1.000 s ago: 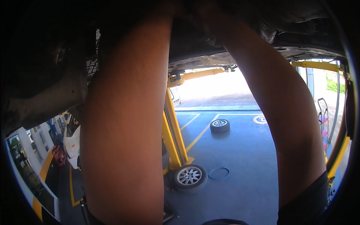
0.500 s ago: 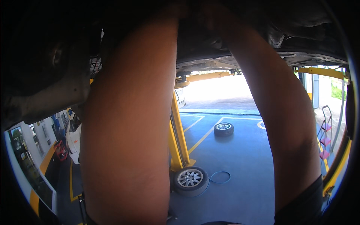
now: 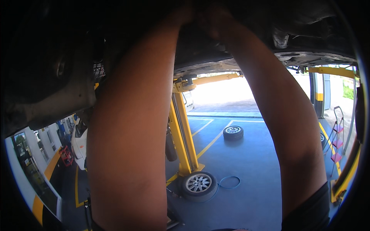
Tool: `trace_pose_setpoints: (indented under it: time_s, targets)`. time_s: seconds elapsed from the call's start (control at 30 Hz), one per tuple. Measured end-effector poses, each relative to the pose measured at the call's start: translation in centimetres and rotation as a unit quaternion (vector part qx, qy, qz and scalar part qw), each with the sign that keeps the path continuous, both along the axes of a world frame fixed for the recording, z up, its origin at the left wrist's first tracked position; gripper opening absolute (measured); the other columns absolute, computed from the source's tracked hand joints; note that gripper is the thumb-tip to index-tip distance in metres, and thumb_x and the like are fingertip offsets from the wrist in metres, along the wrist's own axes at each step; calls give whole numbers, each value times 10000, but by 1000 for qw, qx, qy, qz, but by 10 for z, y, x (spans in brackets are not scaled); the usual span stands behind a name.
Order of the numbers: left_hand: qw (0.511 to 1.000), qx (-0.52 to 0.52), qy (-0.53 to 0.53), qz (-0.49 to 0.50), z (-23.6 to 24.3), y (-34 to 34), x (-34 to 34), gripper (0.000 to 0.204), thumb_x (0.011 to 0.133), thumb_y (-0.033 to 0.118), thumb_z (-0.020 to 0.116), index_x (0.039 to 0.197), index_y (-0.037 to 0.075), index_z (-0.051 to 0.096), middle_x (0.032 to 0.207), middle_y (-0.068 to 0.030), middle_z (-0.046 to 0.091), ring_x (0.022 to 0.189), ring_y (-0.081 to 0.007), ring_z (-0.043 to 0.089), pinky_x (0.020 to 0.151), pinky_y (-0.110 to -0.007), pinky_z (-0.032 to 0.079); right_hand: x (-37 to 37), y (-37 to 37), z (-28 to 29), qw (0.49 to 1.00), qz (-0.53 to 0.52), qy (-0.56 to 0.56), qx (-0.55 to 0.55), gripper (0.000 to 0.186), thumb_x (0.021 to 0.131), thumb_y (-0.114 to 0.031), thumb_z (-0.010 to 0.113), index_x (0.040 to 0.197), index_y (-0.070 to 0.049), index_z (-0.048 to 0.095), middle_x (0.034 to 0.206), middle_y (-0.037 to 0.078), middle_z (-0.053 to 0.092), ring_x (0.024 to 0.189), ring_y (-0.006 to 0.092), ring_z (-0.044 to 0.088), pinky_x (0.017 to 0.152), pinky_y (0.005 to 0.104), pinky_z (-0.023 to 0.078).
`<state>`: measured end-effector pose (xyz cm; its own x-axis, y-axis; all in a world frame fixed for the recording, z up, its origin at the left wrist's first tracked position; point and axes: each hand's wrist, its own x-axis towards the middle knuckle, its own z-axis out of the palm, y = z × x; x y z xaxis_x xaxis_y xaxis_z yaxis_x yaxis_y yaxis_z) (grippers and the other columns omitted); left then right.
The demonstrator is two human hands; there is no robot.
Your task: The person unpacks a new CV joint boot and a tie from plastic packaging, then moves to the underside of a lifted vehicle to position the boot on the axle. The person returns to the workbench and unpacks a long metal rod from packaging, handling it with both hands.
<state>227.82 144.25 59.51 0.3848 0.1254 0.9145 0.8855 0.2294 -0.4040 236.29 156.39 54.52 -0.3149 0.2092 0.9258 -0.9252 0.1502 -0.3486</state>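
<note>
Both my arms reach up into the dark underside of a raised car (image 3: pixel 216 57). At the top edge, my left hand (image 3: pixel 184 13) and my right hand (image 3: pixel 214 21) are close together, side by side. Shadow and the picture's edge hide their fingers, so I cannot make out whether they hold anything. Around them are blackened underbody parts. A greyish metal pipe-like part (image 3: pixel 280 37) hangs to the right of my right hand, and a large dull panel (image 3: pixel 50 104) lies left of my left arm.
A yellow lift post (image 3: pixel 183 134) stands beyond my left arm, with a yellow lift arm (image 3: pixel 217 78) under the car. A wheel (image 3: pixel 198 183) and a thin blue hose (image 3: pixel 230 182) lie at its foot. Another wheel (image 3: pixel 233 132) lies farther off. A stepladder (image 3: pixel 337 142) stands right.
My view has shifted slightly, showing more of the lift post and the floor beside my left arm. My hands stay raised close together under the car, with my right hand slightly lower in view.
</note>
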Motion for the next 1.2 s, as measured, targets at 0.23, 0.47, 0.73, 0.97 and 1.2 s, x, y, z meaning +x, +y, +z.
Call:
trace_pose_setpoints:
  time_s: [0.23, 0.47, 0.73, 0.97, 1.2]
  targets:
    - [1000, -1, -10, 3, 1, 6, 0, 951, 707, 225, 927, 1536, 95, 479, 1601, -190, 479, 1496, -346, 436, 1179, -450, 352, 20, 5, -8, 980, -159, -121, -10, 194, 1105, -182, 516, 1121, -55, 661, 892, 115, 725, 719, 209, 711, 576, 326, 604]
    - [1000, -7, -22, 13, 3, 6, 0, 938, 708, 224, 927, 1528, 104, 487, 1595, -181, 487, 1489, -341, 443, 1167, -450, 356, 8, -14, -11, 504, -711, 30, 490, 219, 939, -218, 699, 987, -56, 838, 1138, 166, 791, 1037, 304, 771, 953, 438, 611]
    - [999, -18, -35, 24, 9, 12, -4, 924, 709, 222, 926, 1520, 114, 497, 1589, -172, 496, 1481, -335, 452, 1154, -449, 360, 94, -74, -146, 471, -806, -31, 358, 394, 945, -191, 608, 1293, -42, 719, 1231, 197, 754, 1184, 323, 730, 1046, 489, 549]
    - [998, -26, -42, 41, 13, 20, -3, 911, 710, 221, 925, 1513, 123, 505, 1583, -163, 505, 1474, -330, 460, 1142, -449, 363, 123, -44, -200, 364, -856, 13, 366, 552, 1003, -413, 648, 1432, -66, 629, 1483, 169, 612, 1508, 274, 470, 1287, 460, 268]
    - [996, -34, -48, 64, 15, 27, -1, 899, 711, 220, 924, 1506, 132, 513, 1577, -155, 513, 1466, -324, 467, 1130, -449, 367, 119, -28, -203, 351, -857, 63, 372, 630, 1009, -323, 671, 1560, -59, 515, 1678, 155, 441, 1627, 263, 291, 1341, 460, 186]
